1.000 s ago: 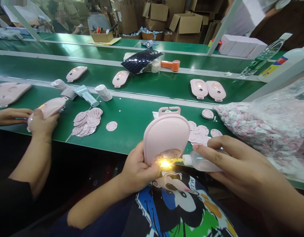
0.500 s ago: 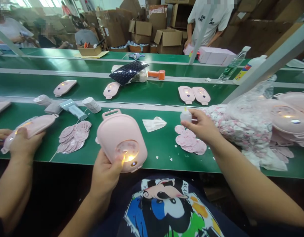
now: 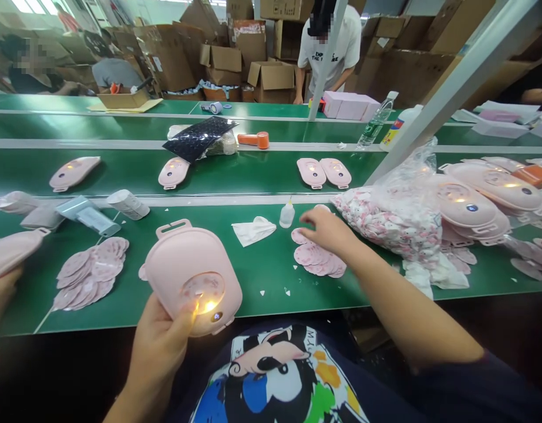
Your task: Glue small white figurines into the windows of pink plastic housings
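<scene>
Currently, left hand (image 3: pixel 158 341): closed firmly round the lower left edge of a pink case (image 3: pixel 178 255), thumb across its front, remaining fingers mostly hidden behind.
Pink case: tilted, raised above the near edge of the worktop (image 3: pixel 271 311), handle loop at the far end, yellow light glowing in its round window, a small dark button beside that.
Right hand (image 3: pixel 330 232): fingers bent and loosely spread, nothing visible in them, at the right pile of round pieces (image 3: pixel 319 261); contact with the pieces cannot be told.
Small bottle (image 3: pixel 286 216): upright on the worktop, narrow tip upward, near the right fingertips but apart from them.
White cloth (image 3: pixel 253 231): flat, just left of the small bottle.
Plastic bag (image 3: pixel 389 220): full of pink-and-white pieces, beyond the right forearm, with stacked cases (image 3: pixel 468 214) on its right.
Left pile of round pieces (image 3: pixel 92 273): spread between the pink case and a co-worker's hand (image 3: pixel 4 288), which supports another case (image 3: pixel 10 254).
</scene>
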Demonstrator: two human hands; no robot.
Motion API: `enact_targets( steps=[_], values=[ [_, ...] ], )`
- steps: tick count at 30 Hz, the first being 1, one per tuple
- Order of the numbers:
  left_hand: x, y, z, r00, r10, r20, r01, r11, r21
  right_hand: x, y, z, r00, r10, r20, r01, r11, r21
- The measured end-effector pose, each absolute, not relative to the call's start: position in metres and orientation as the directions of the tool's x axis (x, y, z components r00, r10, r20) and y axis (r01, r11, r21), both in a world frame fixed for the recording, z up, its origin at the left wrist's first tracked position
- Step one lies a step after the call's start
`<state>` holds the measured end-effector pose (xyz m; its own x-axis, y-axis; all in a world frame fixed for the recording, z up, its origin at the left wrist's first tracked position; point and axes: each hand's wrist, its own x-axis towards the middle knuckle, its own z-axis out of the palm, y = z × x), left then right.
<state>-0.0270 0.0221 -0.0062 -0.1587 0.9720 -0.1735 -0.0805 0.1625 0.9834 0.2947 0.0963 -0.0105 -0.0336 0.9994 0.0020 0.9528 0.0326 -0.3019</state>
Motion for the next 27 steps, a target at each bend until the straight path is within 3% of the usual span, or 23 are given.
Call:
enact_targets(
  steps=[4, 9, 18, 21, 24, 27],
  values=[
    [-0.020, 0.031, -0.015, -0.123, 0.975, -0.183, -0.066, 0.176, 0.982, 0.282, 0.060, -0.009, -0.186, 0.977, -0.109, 0.979, 0.175, -0.106],
    [-0.006, 0.036, -0.021, 0.027, 0.982, -0.188, -0.143, 0.190, 0.971, 0.269, 0.041, -0.018, -0.262, 0.958, -0.112, 0.963, 0.268, 0.039],
    [-0.002, 0.027, -0.021, 0.147, 0.973, -0.178, -0.256, 0.211, 0.943, 0.285, 0.034, -0.013, -0.356, 0.934, 0.034, 0.934, 0.355, 0.044],
    [-0.002, 0.024, -0.019, 0.170, 0.966, -0.193, -0.236, 0.230, 0.944, 0.275, 0.021, 0.009, -0.400, 0.885, 0.238, 0.902, 0.426, -0.070],
    [0.003, 0.021, -0.014, 0.207, 0.952, -0.224, -0.207, 0.267, 0.941, 0.249, 0.003, 0.030, -0.470, 0.709, 0.526, 0.730, 0.647, -0.220],
    [0.007, 0.018, -0.009, 0.250, 0.941, -0.229, -0.186, 0.279, 0.942, 0.225, -0.005, 0.034, -0.546, 0.562, 0.621, 0.607, 0.777, -0.169]
  ],
)
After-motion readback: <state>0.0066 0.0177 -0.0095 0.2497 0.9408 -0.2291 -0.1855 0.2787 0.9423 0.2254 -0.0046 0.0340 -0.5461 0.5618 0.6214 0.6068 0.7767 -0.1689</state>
